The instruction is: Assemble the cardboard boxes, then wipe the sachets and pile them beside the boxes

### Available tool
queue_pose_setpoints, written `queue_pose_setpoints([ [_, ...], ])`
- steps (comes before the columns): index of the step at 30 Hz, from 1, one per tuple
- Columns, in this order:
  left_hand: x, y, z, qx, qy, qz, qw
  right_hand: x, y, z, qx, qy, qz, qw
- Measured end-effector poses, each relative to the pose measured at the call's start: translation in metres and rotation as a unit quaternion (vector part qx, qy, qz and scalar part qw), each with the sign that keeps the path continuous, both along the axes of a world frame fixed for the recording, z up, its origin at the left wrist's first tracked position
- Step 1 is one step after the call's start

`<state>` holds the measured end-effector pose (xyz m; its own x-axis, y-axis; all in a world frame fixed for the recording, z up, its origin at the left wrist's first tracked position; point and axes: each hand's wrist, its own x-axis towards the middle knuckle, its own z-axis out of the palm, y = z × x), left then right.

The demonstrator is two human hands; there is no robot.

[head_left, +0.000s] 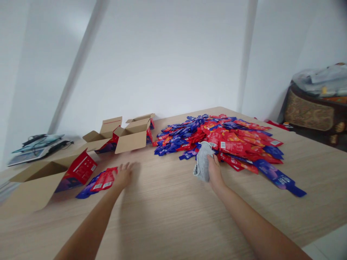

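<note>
My right hand (215,169) is closed around a folded light grey cloth (203,162), holding it at the near edge of a big pile of red and blue packets (230,144). Low over the table, my left hand (124,176) has its fingers apart, with the fingertips at the right edge of a small stack of red and blue packets (101,181). Whether those fingers press on the packets is not clear. One blue packet (279,177) sticks out from the pile toward the near right.
Several opened cardboard boxes stand on the wooden table (162,216): a near-left box (78,171), a middle box (134,139) and others behind. Papers and a cable (38,150) lie at the far left. A patterned chair (306,108) is beyond the table's right edge.
</note>
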<state>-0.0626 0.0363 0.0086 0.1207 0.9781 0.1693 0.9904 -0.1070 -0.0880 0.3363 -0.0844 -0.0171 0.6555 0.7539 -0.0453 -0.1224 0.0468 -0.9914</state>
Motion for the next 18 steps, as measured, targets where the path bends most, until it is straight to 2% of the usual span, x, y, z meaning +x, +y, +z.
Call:
queue_pose_setpoints([
  [3,0.08,0.009,-0.003,0.022,-0.042,-0.114,0.992,-0.004,0.002,-0.007,0.016,-0.031,0.002,0.999],
  [5,0.135,0.015,-0.006,0.029,-0.083,-0.198,0.976,-0.008,0.001,-0.01,0.018,-0.031,0.004,0.999],
  [7,0.18,0.021,-0.008,0.03,-0.126,-0.222,0.967,-0.011,0.001,-0.011,0.024,-0.002,0.014,1.0],
  [9,0.21,0.026,-0.009,0.028,-0.163,-0.204,0.965,-0.013,0.0,-0.011,0.042,0.031,0.026,0.998],
  [12,0.225,0.028,-0.011,0.033,-0.273,-0.168,0.947,-0.014,0.002,-0.011,0.055,0.072,0.026,0.996],
  [15,0.216,0.025,-0.011,0.009,-0.419,-0.147,0.896,-0.013,0.004,-0.01,0.034,0.099,0.011,0.994],
  [18,0.201,0.022,-0.01,-0.018,-0.495,-0.106,0.862,-0.015,0.004,-0.009,0.043,0.1,0.027,0.994],
])
